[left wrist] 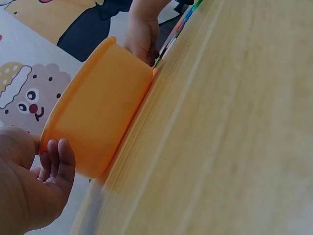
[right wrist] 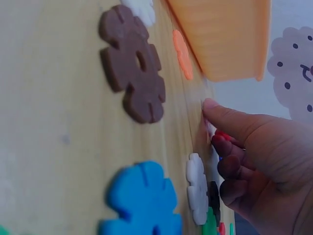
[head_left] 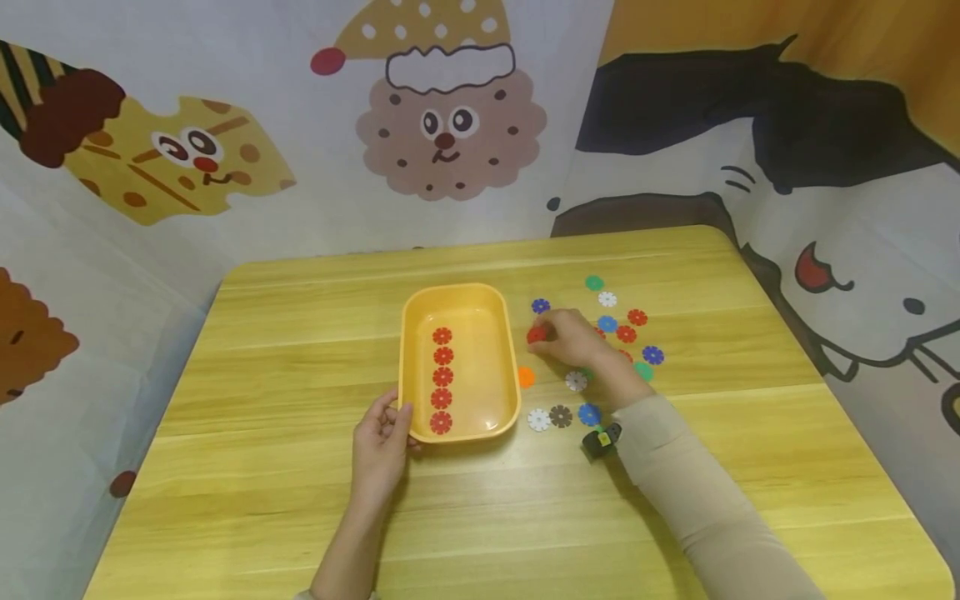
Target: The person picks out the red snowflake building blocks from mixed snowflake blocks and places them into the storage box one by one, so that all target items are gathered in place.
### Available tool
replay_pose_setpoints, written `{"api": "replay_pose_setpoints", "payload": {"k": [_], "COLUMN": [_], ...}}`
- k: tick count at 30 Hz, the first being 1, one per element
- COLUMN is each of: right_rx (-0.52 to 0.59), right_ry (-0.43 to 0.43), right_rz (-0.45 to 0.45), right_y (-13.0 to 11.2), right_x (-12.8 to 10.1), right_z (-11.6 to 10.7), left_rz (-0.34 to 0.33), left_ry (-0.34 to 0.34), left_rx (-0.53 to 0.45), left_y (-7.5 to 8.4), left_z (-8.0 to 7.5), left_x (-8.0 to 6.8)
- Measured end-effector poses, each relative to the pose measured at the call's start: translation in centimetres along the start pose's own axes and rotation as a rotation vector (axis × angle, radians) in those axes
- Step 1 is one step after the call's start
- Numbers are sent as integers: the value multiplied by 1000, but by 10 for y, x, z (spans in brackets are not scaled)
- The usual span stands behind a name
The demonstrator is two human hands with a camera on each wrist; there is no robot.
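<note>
A yellow-orange plastic tray [head_left: 459, 437] stands on the table, with several red snowflake discs [head_left: 442, 377] in a column along its left side. At the tray's near left corner my left hand [head_left: 381, 450] grips the rim, thumb on top and fingers against the outer wall [left wrist: 100, 107]. To the right of the tray, my right hand [head_left: 573, 340] pinches a red snowflake disc [head_left: 536, 334] between thumb and fingers, just above the table. That disc is mostly hidden by the fingers in the right wrist view.
Loose snowflake discs lie around my right hand: an orange one [head_left: 527, 377] by the tray, a brown one [head_left: 560, 416], a white one [head_left: 538, 419], blue [head_left: 588, 414], green [head_left: 594, 283] and red ones [head_left: 637, 317]. The wooden table [head_left: 300, 333] meets a cartoon-printed cloth [head_left: 315, 208] behind.
</note>
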State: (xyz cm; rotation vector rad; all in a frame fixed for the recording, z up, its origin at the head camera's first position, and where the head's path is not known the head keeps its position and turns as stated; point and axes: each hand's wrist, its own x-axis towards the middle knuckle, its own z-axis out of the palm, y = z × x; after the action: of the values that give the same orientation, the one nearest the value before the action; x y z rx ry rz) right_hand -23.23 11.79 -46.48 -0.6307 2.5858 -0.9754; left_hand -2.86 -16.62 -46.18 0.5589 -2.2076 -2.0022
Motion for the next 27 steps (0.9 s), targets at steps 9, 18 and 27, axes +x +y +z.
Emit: {"api": "replay_pose_setpoints", "payload": {"k": [9, 18, 27], "right_rx": [-21, 40, 57], "right_ry": [92, 181, 234], "right_rz": [-50, -57, -90], "right_y": [0, -11, -21], "right_x": [2, 4, 8], "right_z": [1, -3, -7], "left_rz": [5, 15, 18], "left_ry": [-7, -1, -15], "left_rx": [-5, -12, -21], "left_y": [-2, -2, -1], "left_z": [0, -1, -1], "left_x": [0, 0, 0]}}
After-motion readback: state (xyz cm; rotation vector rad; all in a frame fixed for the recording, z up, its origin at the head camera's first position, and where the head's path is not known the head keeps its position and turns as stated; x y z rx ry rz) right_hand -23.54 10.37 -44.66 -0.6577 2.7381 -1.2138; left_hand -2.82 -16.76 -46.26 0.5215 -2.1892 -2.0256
